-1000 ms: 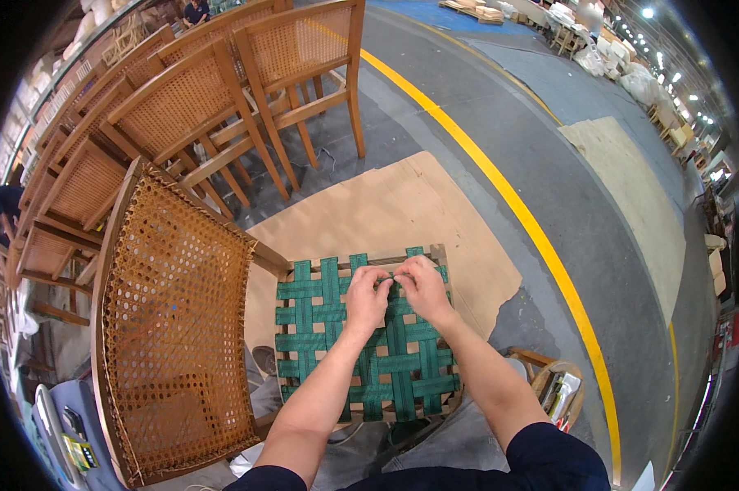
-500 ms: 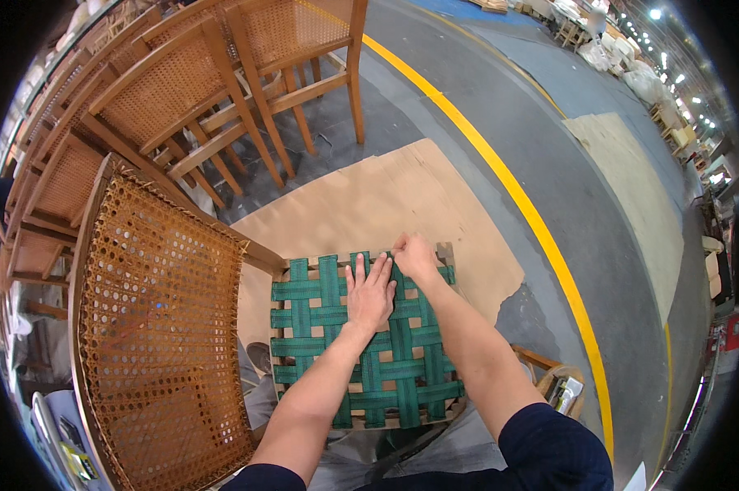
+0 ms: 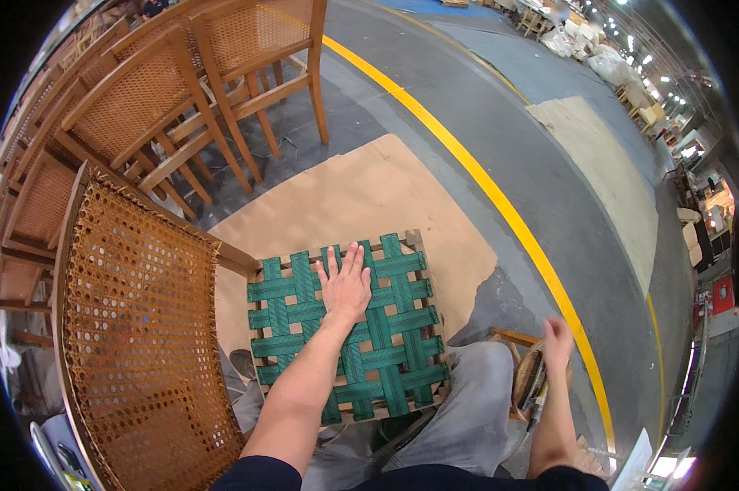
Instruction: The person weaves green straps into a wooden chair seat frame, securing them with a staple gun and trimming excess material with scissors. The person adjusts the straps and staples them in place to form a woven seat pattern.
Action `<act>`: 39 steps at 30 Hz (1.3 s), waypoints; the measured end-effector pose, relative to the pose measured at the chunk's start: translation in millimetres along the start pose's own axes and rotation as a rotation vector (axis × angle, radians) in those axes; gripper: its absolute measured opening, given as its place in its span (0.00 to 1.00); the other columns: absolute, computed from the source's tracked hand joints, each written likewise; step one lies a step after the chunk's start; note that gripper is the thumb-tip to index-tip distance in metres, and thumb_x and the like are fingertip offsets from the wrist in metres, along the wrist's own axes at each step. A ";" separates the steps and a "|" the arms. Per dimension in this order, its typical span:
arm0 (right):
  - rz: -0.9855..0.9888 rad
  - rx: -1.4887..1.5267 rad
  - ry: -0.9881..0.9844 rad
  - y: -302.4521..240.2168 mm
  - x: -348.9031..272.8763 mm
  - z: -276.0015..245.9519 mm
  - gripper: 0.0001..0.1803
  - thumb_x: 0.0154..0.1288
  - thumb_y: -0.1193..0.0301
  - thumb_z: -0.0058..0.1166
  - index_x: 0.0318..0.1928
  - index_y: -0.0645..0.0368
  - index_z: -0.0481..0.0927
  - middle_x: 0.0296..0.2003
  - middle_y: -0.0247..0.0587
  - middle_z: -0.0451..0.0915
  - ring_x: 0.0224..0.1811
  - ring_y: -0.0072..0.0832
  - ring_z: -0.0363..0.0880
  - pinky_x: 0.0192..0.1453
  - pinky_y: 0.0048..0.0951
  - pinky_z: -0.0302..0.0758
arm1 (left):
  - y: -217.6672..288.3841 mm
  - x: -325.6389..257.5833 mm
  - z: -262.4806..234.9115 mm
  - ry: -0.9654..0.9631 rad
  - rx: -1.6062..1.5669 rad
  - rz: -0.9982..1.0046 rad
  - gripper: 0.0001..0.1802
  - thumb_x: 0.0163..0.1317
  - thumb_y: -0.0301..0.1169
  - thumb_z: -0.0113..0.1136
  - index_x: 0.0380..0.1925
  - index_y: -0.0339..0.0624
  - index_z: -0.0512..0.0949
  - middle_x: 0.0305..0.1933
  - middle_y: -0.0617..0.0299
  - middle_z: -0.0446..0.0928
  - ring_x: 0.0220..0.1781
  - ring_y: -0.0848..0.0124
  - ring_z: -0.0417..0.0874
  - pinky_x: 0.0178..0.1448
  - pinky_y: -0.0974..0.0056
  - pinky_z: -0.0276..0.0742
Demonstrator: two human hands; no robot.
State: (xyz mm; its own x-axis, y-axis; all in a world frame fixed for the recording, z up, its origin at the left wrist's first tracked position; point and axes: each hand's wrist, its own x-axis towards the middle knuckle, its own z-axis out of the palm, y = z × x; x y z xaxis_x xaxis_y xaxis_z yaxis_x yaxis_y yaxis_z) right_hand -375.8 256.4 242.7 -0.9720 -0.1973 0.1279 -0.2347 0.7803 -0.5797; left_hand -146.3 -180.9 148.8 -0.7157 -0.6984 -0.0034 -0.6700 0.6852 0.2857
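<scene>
My left hand point(image 3: 346, 290) lies flat with fingers spread on the green webbing point(image 3: 377, 331), whose straps are woven over and under across a chair's wooden seat frame point(image 3: 413, 239). Off to the right, away from the seat, my right hand point(image 3: 558, 342) is raised above the floor. Motion smears its fingers, so I cannot make out whether anything is in them. Below and left of it stands a small wooden stool point(image 3: 508, 334) with some tools point(image 3: 538, 403) on it, partly hidden by my forearm. The chair's cane backrest point(image 3: 148, 327) rises left of the seat.
Several wooden chairs with cane panels point(image 3: 132, 98) crowd the far left. Under the chair lies a flat cardboard sheet point(image 3: 353, 188). A yellow line point(image 3: 500, 200) curves along the grey floor to the right, with a pale sheet point(image 3: 603, 164) beyond it.
My right hand has left the seat's far edge and swung right, toward the stool. The left hand stays flat on the webbing. The whole view has shifted slightly.
</scene>
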 end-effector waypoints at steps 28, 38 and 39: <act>0.206 0.564 -0.480 -176.4 3.2 -40.3 0.25 0.67 0.63 0.74 0.60 0.56 0.81 0.42 0.29 0.84 0.39 0.21 0.81 0.41 0.30 0.79 | -3.3 -3.1 -1.4 0.111 -0.082 0.004 0.32 0.82 0.48 0.45 0.82 0.61 0.62 0.88 0.76 0.55 0.91 0.50 0.45 0.90 0.35 0.39; 0.233 0.513 -0.849 -332.4 -14.0 213.2 0.22 0.71 0.56 0.71 0.48 0.62 0.82 0.32 0.36 0.82 0.22 0.26 0.80 0.23 0.31 0.77 | -10.0 -2.5 3.2 0.150 -0.130 0.012 0.33 0.79 0.47 0.53 0.82 0.62 0.64 0.87 0.75 0.57 0.90 0.49 0.47 0.88 0.33 0.43; 0.202 0.559 -0.886 -332.2 -15.1 220.0 0.21 0.71 0.56 0.71 0.47 0.62 0.82 0.32 0.37 0.82 0.22 0.26 0.80 0.23 0.31 0.77 | -10.2 -2.6 3.1 0.059 -0.132 -0.007 0.33 0.78 0.47 0.53 0.82 0.63 0.64 0.87 0.75 0.57 0.90 0.49 0.47 0.88 0.33 0.43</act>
State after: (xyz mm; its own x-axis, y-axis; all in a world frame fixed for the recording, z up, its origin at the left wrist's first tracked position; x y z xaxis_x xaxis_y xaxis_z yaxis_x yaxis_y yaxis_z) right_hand -280.0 -130.4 256.2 -0.5819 -0.6315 -0.5125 0.1883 0.5085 -0.8402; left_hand -138.2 -185.4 143.0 -0.6957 -0.7166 0.0498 -0.6402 0.6500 0.4095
